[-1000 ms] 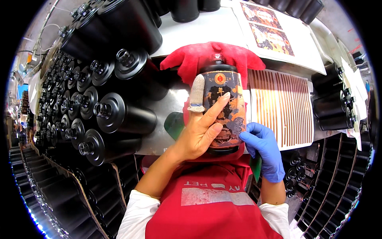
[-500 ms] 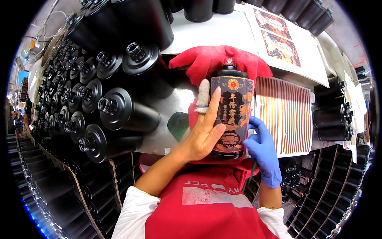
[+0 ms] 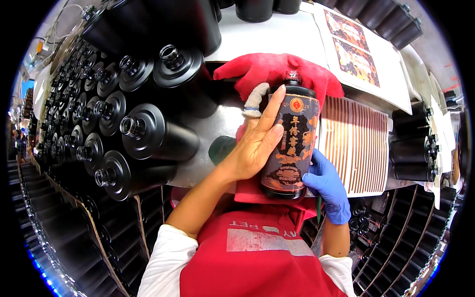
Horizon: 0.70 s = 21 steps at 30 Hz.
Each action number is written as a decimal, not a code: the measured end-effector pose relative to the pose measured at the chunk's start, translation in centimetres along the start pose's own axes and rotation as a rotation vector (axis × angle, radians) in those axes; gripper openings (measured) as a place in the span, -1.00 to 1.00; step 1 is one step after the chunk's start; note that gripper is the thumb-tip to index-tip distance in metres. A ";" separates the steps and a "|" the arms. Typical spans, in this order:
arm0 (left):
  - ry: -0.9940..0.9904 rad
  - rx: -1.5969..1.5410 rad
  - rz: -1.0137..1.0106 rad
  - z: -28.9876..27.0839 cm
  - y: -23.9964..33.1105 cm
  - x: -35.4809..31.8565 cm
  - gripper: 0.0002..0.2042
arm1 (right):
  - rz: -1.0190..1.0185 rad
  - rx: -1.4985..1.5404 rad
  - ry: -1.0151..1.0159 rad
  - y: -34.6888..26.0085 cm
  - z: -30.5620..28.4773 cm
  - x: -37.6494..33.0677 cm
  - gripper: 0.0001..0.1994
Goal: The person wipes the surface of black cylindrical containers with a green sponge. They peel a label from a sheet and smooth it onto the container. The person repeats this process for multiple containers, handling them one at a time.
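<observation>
A black bottle [image 3: 290, 143] with a dark, orange-patterned label lies on a red cloth [image 3: 277, 69], its neck pointing away from me. My left hand [image 3: 255, 146] rests along its left side, thumb and a finger over the label; a grey knitted sleeve covers one fingertip. In a blue glove, my right hand [image 3: 326, 185] grips the bottle's lower right side, thumb near the base. A thin green strip [image 3: 319, 207] shows below the right palm; how it is held is hidden.
Several plain black bottles [image 3: 143, 131] lie stacked at left, necks toward the left. A striped backing sheet [image 3: 354, 148] lies at right, with printed label sheets [image 3: 354, 54] beyond. More black bottles [image 3: 413, 153] are at far right. A dark green piece [image 3: 221, 150] sits on the metal surface [image 3: 217, 128].
The bottle has turned slightly, its neck shifting right and its base a little left. My right hand's fingers have moved from the label's edge to around the bottle's side; the left hand stays on it.
</observation>
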<state>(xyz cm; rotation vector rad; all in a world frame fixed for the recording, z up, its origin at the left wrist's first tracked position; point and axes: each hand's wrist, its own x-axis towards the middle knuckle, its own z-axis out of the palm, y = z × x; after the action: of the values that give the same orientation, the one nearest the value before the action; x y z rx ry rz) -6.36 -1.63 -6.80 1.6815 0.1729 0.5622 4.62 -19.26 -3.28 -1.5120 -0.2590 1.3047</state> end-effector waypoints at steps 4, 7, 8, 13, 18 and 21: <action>0.038 -0.031 0.026 -0.1 -0.4 0.9 -0.46 | -0.020 -0.028 -0.034 0.6 -0.7 0.4 -0.30; 0.065 -0.061 0.068 -0.1 -0.3 1.7 -0.44 | -0.085 0.006 -0.021 1.5 -0.8 0.8 -0.31; 0.051 -0.074 0.060 -0.2 -0.5 1.8 -0.44 | -0.077 -0.012 -0.043 1.7 -1.1 0.9 -0.32; 0.025 -0.637 -0.071 -0.4 0.1 1.7 -0.40 | 0.000 -0.031 -0.070 -0.4 -1.2 0.5 -0.37; 0.228 -0.921 -0.200 0.6 0.6 2.3 -0.60 | 0.002 -0.031 -0.178 -1.0 -0.7 0.5 -0.23; 0.249 -1.038 -0.224 0.9 0.8 2.3 -0.54 | -0.036 -0.026 -0.231 -1.1 -2.6 1.5 -0.35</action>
<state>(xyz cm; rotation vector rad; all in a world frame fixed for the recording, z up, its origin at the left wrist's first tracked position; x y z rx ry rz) -4.10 -1.63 -5.52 0.5758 0.1975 0.5488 7.77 -19.22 -3.73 -1.3718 -0.4510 1.4524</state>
